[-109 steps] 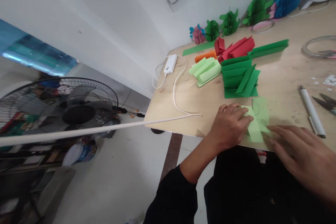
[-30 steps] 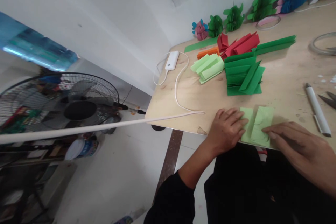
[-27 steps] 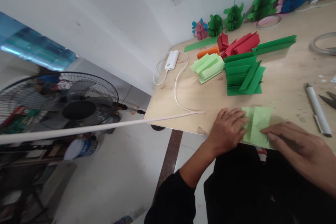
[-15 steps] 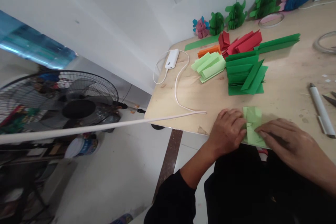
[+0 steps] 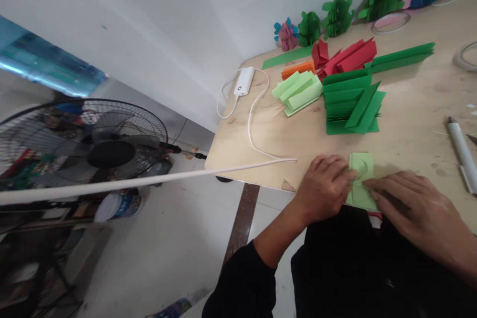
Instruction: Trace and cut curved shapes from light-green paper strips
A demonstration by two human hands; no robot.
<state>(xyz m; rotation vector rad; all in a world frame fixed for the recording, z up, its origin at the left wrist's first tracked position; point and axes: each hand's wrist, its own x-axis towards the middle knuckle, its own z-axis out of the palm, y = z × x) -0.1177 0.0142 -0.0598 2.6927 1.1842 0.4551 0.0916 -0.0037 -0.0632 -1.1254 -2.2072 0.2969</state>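
Observation:
A small light green sheet of paper (image 5: pixel 363 194) lies near the table's front edge, with faint curved lines on its surface. My left hand (image 5: pixel 326 189) has its fingers curled together, the tips on the paper's left edge. On the opposite side, my right hand (image 5: pixel 413 203) pinches the paper's right edge between thumb and fingers. Beyond the hands are folded dark green paper strips (image 5: pixel 352 104) and folded light green strips (image 5: pixel 298 92). Folded red paper (image 5: pixel 348 57) and an orange piece (image 5: pixel 297 69) lie behind them.
A white power bank (image 5: pixel 245 81) with a cable (image 5: pixel 250 124) rests at left. The white pen (image 5: pixel 461 151) lies right, and tape rolls (image 5: pixel 391 24) sit farther back. Paper animals (image 5: pixel 337 17) line the wall. A floor fan (image 5: pixel 112 154) stands beyond the table's left edge.
The light green paper now lies flatter, showing more of its curved lines. Both hands stay at its edges with small finger shifts. The view has turned slightly.

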